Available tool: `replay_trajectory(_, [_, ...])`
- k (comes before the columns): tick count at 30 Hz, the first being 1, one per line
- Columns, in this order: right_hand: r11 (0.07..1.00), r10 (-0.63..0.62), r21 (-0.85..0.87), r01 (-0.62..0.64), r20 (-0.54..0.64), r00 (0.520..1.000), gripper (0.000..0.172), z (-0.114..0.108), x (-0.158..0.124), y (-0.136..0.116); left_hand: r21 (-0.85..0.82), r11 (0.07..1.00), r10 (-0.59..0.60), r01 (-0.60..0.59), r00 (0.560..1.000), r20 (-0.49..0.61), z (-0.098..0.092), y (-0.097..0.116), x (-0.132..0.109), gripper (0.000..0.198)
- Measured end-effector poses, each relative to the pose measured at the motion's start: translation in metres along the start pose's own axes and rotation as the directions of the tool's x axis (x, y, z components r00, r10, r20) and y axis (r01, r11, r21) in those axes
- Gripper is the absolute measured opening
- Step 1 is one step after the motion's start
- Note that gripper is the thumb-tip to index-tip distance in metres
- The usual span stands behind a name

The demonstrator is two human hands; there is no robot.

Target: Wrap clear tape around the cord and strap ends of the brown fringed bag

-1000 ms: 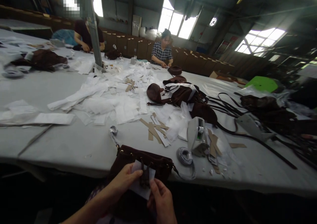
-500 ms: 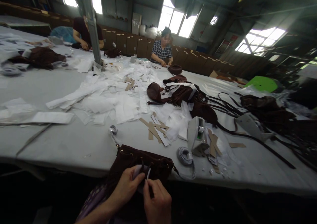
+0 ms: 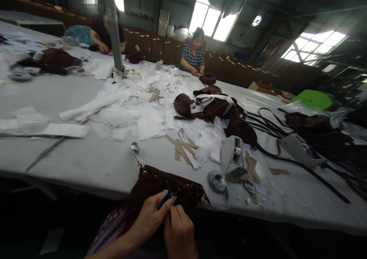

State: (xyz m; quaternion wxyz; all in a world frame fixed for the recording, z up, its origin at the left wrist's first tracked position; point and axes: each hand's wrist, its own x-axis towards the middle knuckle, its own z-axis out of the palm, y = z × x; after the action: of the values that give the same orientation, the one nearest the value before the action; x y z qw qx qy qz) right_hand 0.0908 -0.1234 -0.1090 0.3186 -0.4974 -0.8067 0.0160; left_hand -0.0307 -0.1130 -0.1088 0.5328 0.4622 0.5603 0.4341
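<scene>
A dark brown drawstring bag (image 3: pixel 183 183) with gold eyelets leans against the table's front edge, in front of me. Dark drawstring ends come out of its front. My left hand (image 3: pixel 149 217) is closed, pinching thin white wrapping paper (image 3: pixel 163 196) by these ends. Close beside it, my right hand (image 3: pixel 179 230) is closed too, its thumb and fingers meeting the paper at the drawstring. Its fingertips are partly hidden. The bag's lower part is lost in shadow. A wrapped strap (image 3: pixel 135 149) extends from its left corner onto the table.
A tape dispenser (image 3: pixel 233 159) stands right of the bag, near a wrapped strap coil (image 3: pixel 217 181) and cardboard strips (image 3: pixel 183 152). White paper sheets (image 3: pixel 143 115) cover the middle. Brown bags (image 3: pixel 215 108) lie farther right. Two people sit across the table, near a metal post (image 3: pixel 116 41).
My right hand has moved up and closer to my left, and the white paper is now bunched between them. The view has shifted slightly.
</scene>
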Motion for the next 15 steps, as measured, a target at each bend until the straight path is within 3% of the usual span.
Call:
replay_trajectory(2, [0.978, 0.060, 0.192, -0.078, 0.098, 0.993, 0.030, -0.007, 0.003, -0.001, -0.017, 1.000, -0.021, 0.020, 0.999, -0.024, -0.001, 0.002, 0.003, 0.033])
replay_trajectory(4, [0.870, 0.159, 0.418, -0.261, 0.264, 0.951, 0.023, -0.015, 0.006, -0.002, -0.044, 0.998, -0.042, 0.040, 0.999, -0.035, -0.002, 0.001, 0.005, 0.034])
replay_trajectory(5, [0.770, 0.234, 0.503, -0.392, 0.348, 0.908, 0.021, -0.018, 0.007, -0.001, -0.060, 0.997, -0.054, 0.052, 0.998, -0.027, -0.002, 0.000, 0.005, 0.034])
replay_trajectory(7, [0.493, 0.415, 0.597, -0.633, 0.478, 0.774, 0.025, -0.021, 0.008, 0.003, -0.086, 0.995, -0.060, 0.059, 0.998, -0.010, -0.001, -0.004, 0.004, 0.034])
replay_trajectory(9, [0.214, 0.536, 0.632, -0.745, 0.562, 0.630, 0.034, -0.019, 0.008, 0.008, -0.103, 0.993, -0.051, 0.050, 0.999, -0.012, 0.000, -0.007, 0.001, 0.032])
replay_trajectory(10, [0.119, 0.552, 0.637, -0.762, 0.596, 0.584, 0.037, -0.016, 0.008, 0.010, -0.107, 0.993, -0.049, 0.047, 0.999, -0.016, 0.000, -0.008, -0.001, 0.031])
replay_trajectory(12, [0.027, 0.518, 0.633, -0.774, 0.653, 0.552, 0.040, -0.009, 0.010, 0.012, -0.109, 0.993, -0.052, 0.051, 0.999, -0.011, -0.001, -0.010, -0.003, 0.030])
replay_trajectory(15, [0.037, 0.496, 0.622, -0.782, 0.668, 0.555, 0.042, 0.000, 0.014, 0.010, -0.096, 0.994, -0.055, 0.050, 0.997, -0.049, -0.003, -0.009, -0.003, 0.029])
